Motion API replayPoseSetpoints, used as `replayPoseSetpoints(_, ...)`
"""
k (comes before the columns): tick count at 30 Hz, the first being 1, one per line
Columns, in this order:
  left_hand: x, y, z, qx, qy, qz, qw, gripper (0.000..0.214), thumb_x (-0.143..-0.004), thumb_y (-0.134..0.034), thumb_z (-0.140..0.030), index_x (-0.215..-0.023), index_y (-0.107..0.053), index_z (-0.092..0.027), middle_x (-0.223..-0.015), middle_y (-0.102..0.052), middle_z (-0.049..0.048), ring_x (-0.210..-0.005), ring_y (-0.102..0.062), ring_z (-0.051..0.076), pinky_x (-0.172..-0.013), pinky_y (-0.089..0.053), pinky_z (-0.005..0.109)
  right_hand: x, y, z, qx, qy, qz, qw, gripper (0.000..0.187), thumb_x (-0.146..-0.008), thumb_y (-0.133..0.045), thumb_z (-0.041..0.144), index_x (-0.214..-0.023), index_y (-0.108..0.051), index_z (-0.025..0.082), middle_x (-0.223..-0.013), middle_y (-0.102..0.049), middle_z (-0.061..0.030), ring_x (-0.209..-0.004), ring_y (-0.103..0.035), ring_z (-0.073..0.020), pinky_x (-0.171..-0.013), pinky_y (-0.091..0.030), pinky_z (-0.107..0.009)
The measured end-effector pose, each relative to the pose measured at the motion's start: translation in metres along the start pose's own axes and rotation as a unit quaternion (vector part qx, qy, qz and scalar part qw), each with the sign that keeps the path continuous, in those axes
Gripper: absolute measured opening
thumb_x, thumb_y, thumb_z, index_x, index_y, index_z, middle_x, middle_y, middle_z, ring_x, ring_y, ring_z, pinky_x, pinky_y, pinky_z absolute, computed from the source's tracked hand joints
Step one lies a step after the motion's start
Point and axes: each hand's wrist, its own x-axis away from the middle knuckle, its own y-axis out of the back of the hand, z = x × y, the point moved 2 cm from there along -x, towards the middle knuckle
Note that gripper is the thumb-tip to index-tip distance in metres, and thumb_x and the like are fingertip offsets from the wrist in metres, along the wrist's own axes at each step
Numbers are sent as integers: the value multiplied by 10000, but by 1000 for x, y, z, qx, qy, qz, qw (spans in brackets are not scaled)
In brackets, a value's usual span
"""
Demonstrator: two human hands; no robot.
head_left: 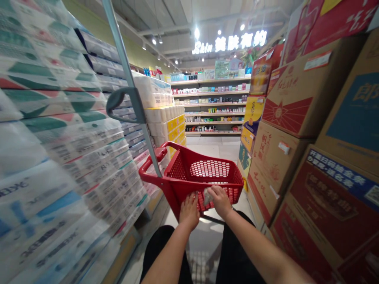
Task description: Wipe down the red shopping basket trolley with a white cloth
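— Report from the left.
— Noted: stacked, plastic-wrapped tissue packs (pixel 68 146); next, a grey pole (pixel 152 148) with a loop handle (pixel 135 105), fixed to the red shopping cart (pixel 184 189). The cart stands directly before me.
— Your left grip (pixel 190 211)?
— Slightly spread, resting against the cart's near side.
— And the right grip (pixel 218 201)?
— Bent at the cart's near side, pinching a crumpled whitish cloth (pixel 207 196).
— Beyond that?
— Stocked shelves (pixel 211 103) behind the cart; along the right, printed cardboard cartons (pixel 274 156), stacked high.
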Motion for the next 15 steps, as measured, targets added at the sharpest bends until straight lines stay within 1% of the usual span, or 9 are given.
replayPoseSetpoints(1, 0, 1, -1, 3, 3, -1, 1000, 738, -791, -442, -219, -1486, -191, -217, -1539, -254, 43, -1384, -231, 268, -1098, -264, 428, 0, 2, -2, 10, -4, 5, 1000, 284, -853, -538, 91, -1073, -645, 234, -1116, -617, -71, -1070, -507, -216, -917, -396, -336)
replayPoseSetpoints(4, -1, 1, -2, 13, 5, -8, 1000, 729, -797, -443, -221, -1484, -199, -208, -1530, -272, 55, -1381, -234, 277, -1097, -264, 433, 0, 4, -8, 19, -2, 52, 998, 216, -855, -557, 118, -995, -668, 240, -1010, -645, -57, -962, -538, -205, -843, -415, -320)
replayPoseSetpoints(5, -1, 1, -3, 16, 5, -10, 1000, 728, -796, -443, -215, -1483, -203, -209, -1528, -277, 54, -1380, -236, 278, -1095, -266, 436, 0, 5, -9, 17, -2, 52, 999, 214, -859, -555, 125, -1001, -666, 241, -1011, -646, -56, -957, -538, -201, -841, -414, -314)
replayPoseSetpoints(8, -1, -1, -3, 14, 3, -11, 1000, 726, -788, -445, -193, -1478, -221, -221, -1528, -276, 49, -1379, -235, 277, -1092, -268, 441, 1, 8, -13, 12, -21, 15, 1000, 241, -871, -541, 139, -1064, -648, 236, -1087, -628, -67, -1026, -521, -203, -881, -396, -312)
replayPoseSetpoints(9, -1, -2, -3, 11, 5, -11, 1000, 723, -789, -447, -193, -1477, -225, -222, -1528, -276, 49, -1380, -232, 277, -1093, -267, 442, 2, 8, -14, 12, -28, 17, 999, 236, -868, -544, 141, -1055, -653, 234, -1085, -628, -69, -1022, -523, -204, -877, -398, -311)
replayPoseSetpoints(11, -1, -2, -4, 9, 7, -13, 1000, 715, -798, -446, -203, -1477, -224, -219, -1526, -278, 52, -1380, -230, 277, -1092, -266, 441, 4, 6, -15, 11, -29, 45, 998, 200, -849, -568, 150, -997, -672, 234, -1039, -640, -61, -966, -541, -204, -829, -416, -301)
replayPoseSetpoints(13, -1, -3, -4, 9, 9, -14, 1000, 710, -807, -443, -212, -1479, -215, -217, -1522, -286, 56, -1375, -238, 277, -1089, -269, 441, 7, 5, -16, 7, -27, 66, 997, 190, -838, -582, 153, -982, -677, 233, -1019, -645, -56, -941, -547, -203, -806, -425, -294)
replayPoseSetpoints(15, -2, -3, -4, 10, 9, -10, 1000, 709, -808, -443, -210, -1479, -215, -219, -1521, -287, 57, -1373, -241, 276, -1087, -271, 439, 7, 8, -16, 2, -26, 43, 999, 225, -857, -560, 150, -1042, -660, 231, -1053, -636, -61, -993, -534, -206, -852, -413, -300)
